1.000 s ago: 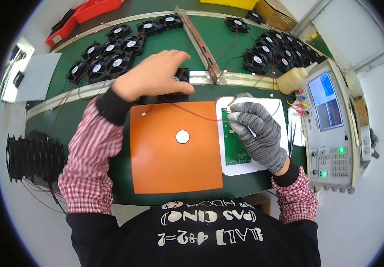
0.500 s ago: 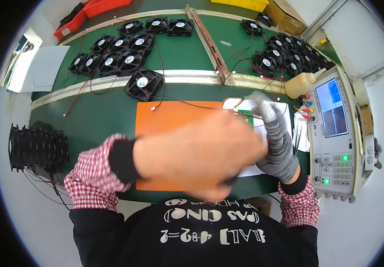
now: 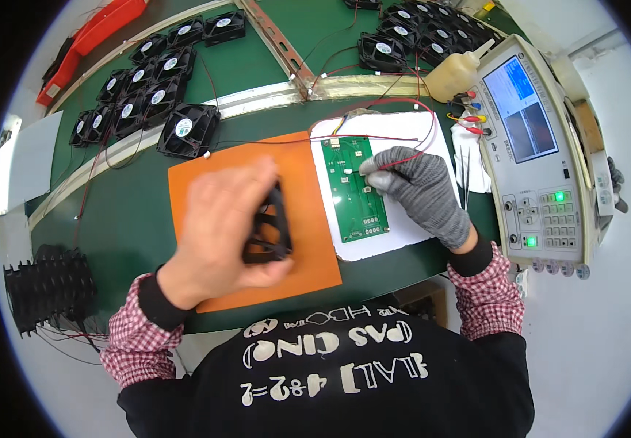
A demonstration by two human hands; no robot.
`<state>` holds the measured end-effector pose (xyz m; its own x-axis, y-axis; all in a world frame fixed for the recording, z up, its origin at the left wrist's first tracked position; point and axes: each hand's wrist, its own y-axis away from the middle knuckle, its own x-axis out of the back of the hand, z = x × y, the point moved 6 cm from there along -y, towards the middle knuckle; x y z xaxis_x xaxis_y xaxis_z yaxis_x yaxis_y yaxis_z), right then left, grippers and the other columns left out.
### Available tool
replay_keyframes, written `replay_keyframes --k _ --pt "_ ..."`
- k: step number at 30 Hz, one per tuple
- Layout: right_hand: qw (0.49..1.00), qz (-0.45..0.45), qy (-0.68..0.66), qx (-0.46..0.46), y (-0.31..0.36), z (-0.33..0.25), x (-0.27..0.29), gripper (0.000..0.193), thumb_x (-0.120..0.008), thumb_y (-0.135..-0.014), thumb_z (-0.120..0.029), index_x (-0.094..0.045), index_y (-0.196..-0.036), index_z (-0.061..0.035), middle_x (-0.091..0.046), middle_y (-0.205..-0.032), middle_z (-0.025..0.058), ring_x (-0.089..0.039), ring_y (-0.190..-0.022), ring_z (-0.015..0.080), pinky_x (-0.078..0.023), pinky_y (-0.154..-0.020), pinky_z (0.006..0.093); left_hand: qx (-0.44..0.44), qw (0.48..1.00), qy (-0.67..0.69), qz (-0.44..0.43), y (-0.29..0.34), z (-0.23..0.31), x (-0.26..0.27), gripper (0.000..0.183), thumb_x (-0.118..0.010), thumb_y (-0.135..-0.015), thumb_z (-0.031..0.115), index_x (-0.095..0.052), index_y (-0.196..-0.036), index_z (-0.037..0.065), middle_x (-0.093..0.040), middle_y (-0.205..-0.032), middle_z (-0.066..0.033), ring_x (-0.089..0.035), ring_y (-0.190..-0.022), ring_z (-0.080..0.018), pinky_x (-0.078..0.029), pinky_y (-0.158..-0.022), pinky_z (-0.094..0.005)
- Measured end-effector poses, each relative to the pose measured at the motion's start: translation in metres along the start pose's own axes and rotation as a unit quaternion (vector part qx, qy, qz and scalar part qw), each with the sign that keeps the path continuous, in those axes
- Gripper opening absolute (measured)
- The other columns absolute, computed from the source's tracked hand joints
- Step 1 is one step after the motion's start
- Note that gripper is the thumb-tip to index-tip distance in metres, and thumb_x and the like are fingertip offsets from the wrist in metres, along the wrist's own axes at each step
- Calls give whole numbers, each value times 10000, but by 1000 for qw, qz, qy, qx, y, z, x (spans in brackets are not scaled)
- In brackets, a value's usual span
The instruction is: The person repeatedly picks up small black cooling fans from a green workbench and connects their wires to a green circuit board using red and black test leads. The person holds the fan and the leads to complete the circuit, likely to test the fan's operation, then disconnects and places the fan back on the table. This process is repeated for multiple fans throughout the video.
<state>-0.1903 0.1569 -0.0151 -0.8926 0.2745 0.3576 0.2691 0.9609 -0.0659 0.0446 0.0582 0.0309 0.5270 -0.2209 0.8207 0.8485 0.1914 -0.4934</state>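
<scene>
My bare left hand [image 3: 217,226], blurred by motion, grips a black square cooling fan [image 3: 281,223] by its frame. The fan stands on edge over the orange mat [image 3: 308,263]. Between the thumb and fingertips of my grey-gloved right hand [image 3: 426,191] is the end of a thin red wire [image 3: 397,161]. That wire's tip is at the middle of a green circuit board [image 3: 352,208], and the fingertips hide whether it is plugged in. The board lies on a white pad [image 3: 402,241] and has small white sockets. A second fan [image 3: 188,130] rests beyond the mat, its wire trailing across.
Rows of black fans [image 3: 140,74] lie at the back left, more [image 3: 440,36] at the back right. A test instrument [image 3: 556,164] with a lit screen stands right, beside a squeeze bottle [image 3: 453,77] and tweezers [image 3: 466,171]. Stacked fans [image 3: 49,292] sit at the left edge.
My left hand has moved left, away from my right hand, and now shows the fan over the mat. My right hand has come down onto the board. The whole view has shifted.
</scene>
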Motion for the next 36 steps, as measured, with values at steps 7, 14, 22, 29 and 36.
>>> replay_keyframes --k 7,14,22,29,36 --pt "988 14 129 88 -10 5 -1 158 -745 -792 -67 -726 -948 -46 -671 -895 90 -665 -837 228 -531 -797 324 84 988 76 -100 -1 -8 -30 999 -887 -547 344 -444 -1384 23 -497 -1273 -169 -461 -1165 -366 -359 -1006 -478" --pt "974 12 150 170 -12 4 -7 191 -789 -707 -30 -638 -824 -35 -593 -868 86 -636 -850 252 -532 -770 330 115 987 65 -91 -1 -6 -27 967 -908 -525 257 -471 -1353 16 -509 -1207 -157 -477 -1111 -350 -396 -956 -440" --pt "972 -2 150 181 -11 3 -7 205 -790 -691 -54 -618 -803 -49 -577 -832 83 -595 -818 263 -501 -758 371 50 903 421 74 1 41 50 641 -781 -772 400 -554 -1178 -41 -616 -1041 -215 -615 -911 -363 -513 -745 -434" --pt "972 23 129 194 -9 3 -6 191 -792 -688 -44 -675 -839 -43 -608 -877 90 -619 -847 273 -519 -784 371 159 369 912 -79 13 51 38 859 -299 -973 658 -497 -1165 -156 -607 -901 -331 -622 -792 -444 -549 -612 -527" --pt "959 24 178 218 -10 -5 -13 213 -795 -688 -57 -668 -859 -56 -626 -873 89 -628 -825 290 -525 -746 374 260 919 295 27 -8 46 62 897 -745 -747 572 -498 -1286 -101 -615 -1107 -280 -618 -1057 -398 -500 -902 -458"
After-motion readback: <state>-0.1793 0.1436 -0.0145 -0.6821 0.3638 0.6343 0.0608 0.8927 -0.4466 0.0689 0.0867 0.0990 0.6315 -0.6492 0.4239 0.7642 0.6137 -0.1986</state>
